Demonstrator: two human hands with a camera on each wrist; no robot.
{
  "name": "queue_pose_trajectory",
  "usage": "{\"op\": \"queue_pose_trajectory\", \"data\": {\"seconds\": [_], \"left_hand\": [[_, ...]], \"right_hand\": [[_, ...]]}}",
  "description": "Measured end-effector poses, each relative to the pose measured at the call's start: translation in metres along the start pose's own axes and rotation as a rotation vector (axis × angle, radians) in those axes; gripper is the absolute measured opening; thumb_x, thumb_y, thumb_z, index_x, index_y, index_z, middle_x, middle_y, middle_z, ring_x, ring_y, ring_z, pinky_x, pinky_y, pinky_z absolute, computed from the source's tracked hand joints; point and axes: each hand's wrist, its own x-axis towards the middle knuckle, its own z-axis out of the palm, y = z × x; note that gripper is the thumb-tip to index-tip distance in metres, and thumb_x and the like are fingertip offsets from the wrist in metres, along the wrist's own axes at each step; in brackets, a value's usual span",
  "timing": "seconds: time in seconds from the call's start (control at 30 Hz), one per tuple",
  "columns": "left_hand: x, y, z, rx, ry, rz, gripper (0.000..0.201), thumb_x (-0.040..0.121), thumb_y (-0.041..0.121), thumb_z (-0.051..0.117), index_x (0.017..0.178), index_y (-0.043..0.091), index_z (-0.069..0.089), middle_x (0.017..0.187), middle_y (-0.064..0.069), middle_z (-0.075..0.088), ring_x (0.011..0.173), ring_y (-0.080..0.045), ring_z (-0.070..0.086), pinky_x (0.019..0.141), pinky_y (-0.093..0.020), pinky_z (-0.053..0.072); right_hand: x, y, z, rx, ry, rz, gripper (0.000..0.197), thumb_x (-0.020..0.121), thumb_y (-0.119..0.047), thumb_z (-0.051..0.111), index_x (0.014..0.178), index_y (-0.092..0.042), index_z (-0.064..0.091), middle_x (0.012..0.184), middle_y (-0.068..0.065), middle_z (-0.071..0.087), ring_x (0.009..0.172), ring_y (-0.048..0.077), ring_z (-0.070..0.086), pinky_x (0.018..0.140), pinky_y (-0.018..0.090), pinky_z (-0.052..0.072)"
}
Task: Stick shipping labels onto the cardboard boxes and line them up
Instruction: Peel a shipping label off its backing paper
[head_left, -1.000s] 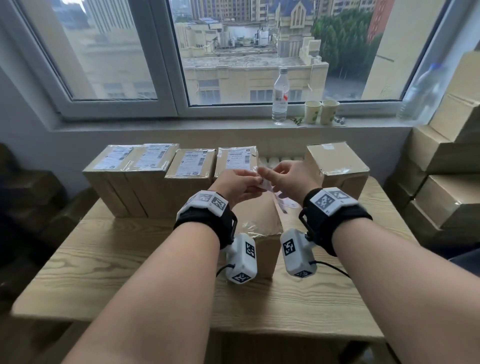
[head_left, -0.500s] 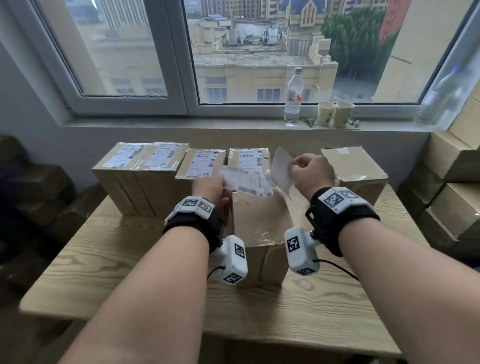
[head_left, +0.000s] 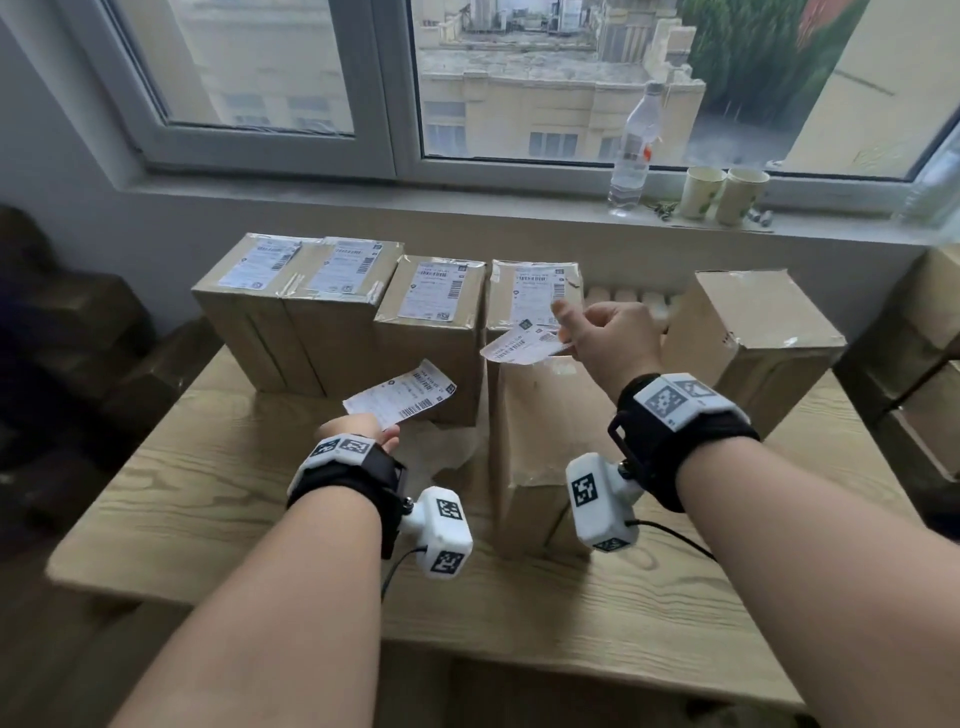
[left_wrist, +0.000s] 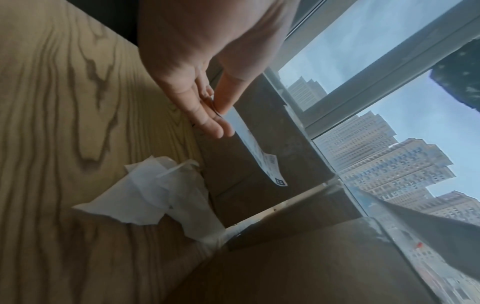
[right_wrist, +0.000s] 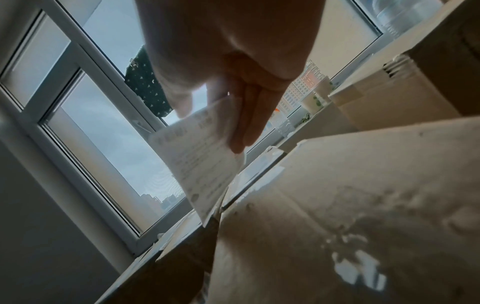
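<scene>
Both hands are up over the table (head_left: 208, 499), a printed sheet in each. The left hand (head_left: 363, 434) sits low and near, left of centre, thumb and fingers (left_wrist: 207, 121) pinching one end of a label (head_left: 400, 397); the rest of it angles up and away to the right, held clear of the wood. Below it, crumpled white paper (left_wrist: 155, 193) lies on the table against the foot of the boxes.

The right hand (head_left: 608, 338) is higher and farther, thumb on top and fingers (right_wrist: 246, 123) beneath, nipping the right end of a second label (head_left: 522, 345). That sheet hangs just over the far edge of the near box (head_left: 545, 431), the tall one standing in front of the person with its top bare. Whether the paper touches the cardboard, I cannot tell.

Along the far side, a row of four boxes (head_left: 384, 322) stands side by side, each with a label on top. To the right, well apart from the row, a plain box (head_left: 753, 332) stands alone.

On the sill: a bottle (head_left: 631, 156) and two cups (head_left: 724, 195) just right of it.
</scene>
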Motion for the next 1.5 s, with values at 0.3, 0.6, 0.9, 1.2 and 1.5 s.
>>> {"op": "queue_pose_trajectory", "data": {"seconds": [0.3, 0.6, 0.9, 1.2, 1.5], "left_hand": [[-0.004, -0.015, 0.005, 0.342, -0.066, 0.06, 0.035, 0.098, 0.016, 0.046, 0.129, 0.004, 0.058, 0.134, -0.011, 0.057, 0.124, -0.028, 0.055, 0.084, -0.029, 0.049], [-0.066, 0.042, 0.046, 0.156, -0.471, 0.317, 0.016, 0.091, 0.032, 0.064, 0.092, 0.016, 0.068, 0.086, 0.0, 0.071, 0.074, -0.011, 0.063, 0.063, -0.025, 0.05], [-0.106, 0.066, 0.052, 0.347, -0.618, 0.473, 0.012, 0.088, 0.015, 0.067, 0.098, 0.01, 0.067, 0.094, -0.007, 0.073, 0.084, -0.016, 0.069, 0.059, -0.02, 0.053], [-0.14, 0.071, 0.051, 0.48, -0.747, 0.514, 0.004, 0.089, 0.013, 0.065, 0.086, 0.012, 0.067, 0.09, -0.008, 0.071, 0.086, -0.019, 0.067, 0.078, -0.029, 0.055], [-0.159, 0.076, 0.049, 0.402, -0.787, 0.524, 0.01, 0.09, 0.022, 0.065, 0.085, 0.013, 0.069, 0.082, -0.006, 0.072, 0.075, -0.015, 0.066, 0.064, -0.024, 0.052]], "right_hand": [[0.002, 0.013, 0.012, -0.026, -0.075, 0.102, 0.041, 0.076, 0.004, 0.063, 0.109, -0.02, 0.065, 0.108, -0.002, 0.063, 0.102, 0.017, 0.063, 0.087, 0.036, 0.057], [0.005, 0.014, 0.002, 0.102, -0.111, 0.175, 0.029, 0.075, 0.007, 0.065, 0.086, -0.02, 0.063, 0.101, 0.003, 0.069, 0.095, 0.023, 0.068, 0.084, 0.039, 0.058], [-0.004, -0.001, -0.024, 0.069, -0.164, 0.102, 0.018, 0.08, -0.007, 0.073, 0.073, -0.022, 0.065, 0.092, 0.004, 0.071, 0.083, 0.02, 0.067, 0.07, 0.027, 0.054], [-0.015, -0.023, -0.04, -0.095, -0.155, -0.047, 0.016, 0.081, -0.025, 0.075, 0.067, -0.027, 0.068, 0.075, -0.006, 0.07, 0.074, 0.016, 0.069, 0.075, 0.033, 0.058], [-0.027, -0.033, -0.05, -0.104, -0.223, -0.11, 0.007, 0.081, -0.021, 0.076, 0.085, -0.015, 0.076, 0.082, 0.001, 0.074, 0.072, 0.015, 0.068, 0.072, 0.029, 0.057]]}}
